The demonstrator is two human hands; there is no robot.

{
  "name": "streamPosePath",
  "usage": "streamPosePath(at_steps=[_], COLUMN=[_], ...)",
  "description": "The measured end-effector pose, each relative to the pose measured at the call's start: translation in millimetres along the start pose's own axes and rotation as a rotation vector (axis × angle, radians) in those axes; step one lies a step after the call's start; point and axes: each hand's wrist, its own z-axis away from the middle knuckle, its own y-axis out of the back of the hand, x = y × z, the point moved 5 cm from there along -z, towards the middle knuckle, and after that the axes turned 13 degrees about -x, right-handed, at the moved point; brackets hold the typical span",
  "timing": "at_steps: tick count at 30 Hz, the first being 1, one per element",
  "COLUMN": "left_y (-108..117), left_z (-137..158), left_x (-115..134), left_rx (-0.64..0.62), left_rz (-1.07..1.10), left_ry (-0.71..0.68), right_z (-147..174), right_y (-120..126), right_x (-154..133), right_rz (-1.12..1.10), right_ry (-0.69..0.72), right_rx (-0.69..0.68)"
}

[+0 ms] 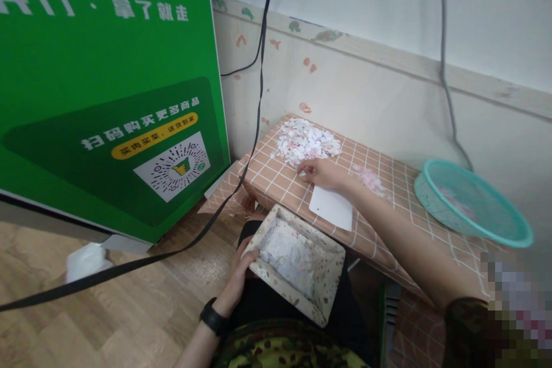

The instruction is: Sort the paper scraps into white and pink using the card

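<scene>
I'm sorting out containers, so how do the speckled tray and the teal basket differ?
Shape: the speckled tray is rectangular; the teal basket is rounded.
Place: the tray is over the person's lap, its edge gripped by the left hand; the basket is on the checked tablecloth, untouched.
Contents: whitish scraps cover much of the tray's bottom; the basket shows a pinkish patch.
Both are open-topped.

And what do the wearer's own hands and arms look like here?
Both are ungloved. The left hand has a black watch at its wrist; no sleeve shows on that forearm. Above the right hand, a short, dark camouflage-patterned sleeve leaves the forearm bare.
</scene>
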Motion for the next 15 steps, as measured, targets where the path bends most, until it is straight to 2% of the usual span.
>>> streamPosePath(at_steps=[8, 15], left_y=[0, -1], left_z=[-1, 0], left_x=[3, 4], left_rx=[-0.016, -0.021], left_rz=[-0.035, -0.037], left_ry=[-0.04, -0.027], right_z=[-6, -3], right_y=[-8, -6], right_x=[4, 26], right_rz=[-0.087, -0.25], right_ry=[-0.049, 0.064], right_rx=[0.042, 0.112])
